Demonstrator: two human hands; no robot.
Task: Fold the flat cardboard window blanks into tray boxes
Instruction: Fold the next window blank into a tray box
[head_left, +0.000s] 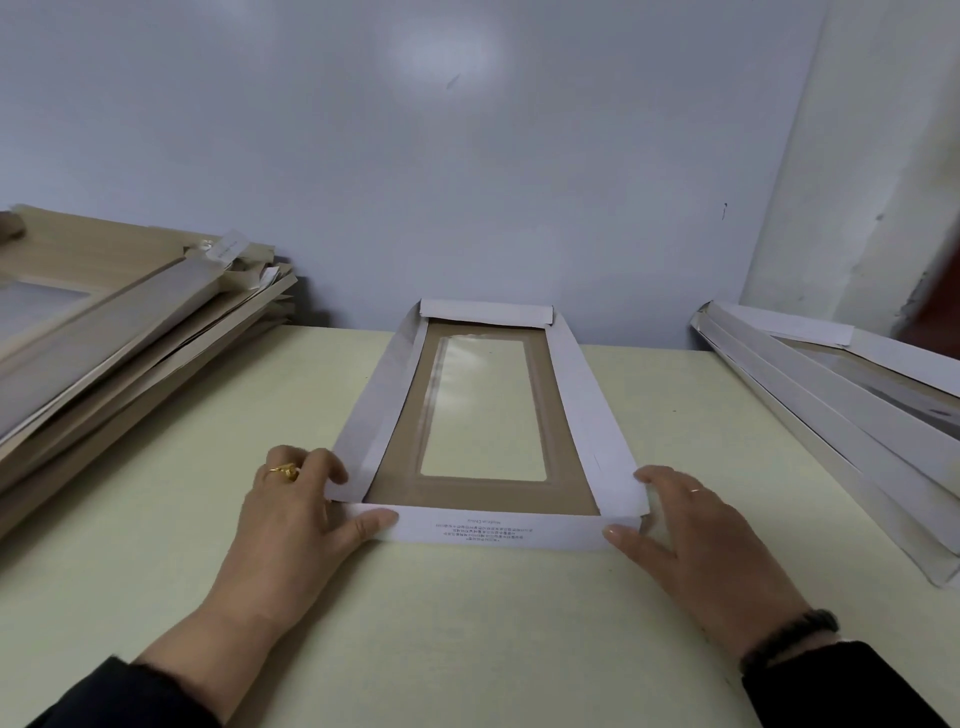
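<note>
The window blank (483, 415) lies lengthwise in the middle of the pale bench (467, 623), brown inner face up, its clear film window showing the bench through it. Its long white side flaps lean up and inward, the far end flap is folded over, and the printed near end flap (488, 532) stands raised along the front edge, so the tray walls look partly formed but, by my reading, not yet locked. The left hand (296, 509) works the near left corner: its fingers rest on the end of the left side flap and the thumb presses the near flap, apparently to keep that corner square. The right hand (685, 525) mirrors it at the near right corner, fingers against the outside of the right side flap, thumb on the near flap's end; neither grip closes around the card, both being narrow pinch-like presses with fairly straight fingers. At the bench's left edge sits a stack of flat blanks (119, 332), seemingly the supply; on the right lies a pile of white-walled folded trays (841, 395), likely finished ones.
</note>
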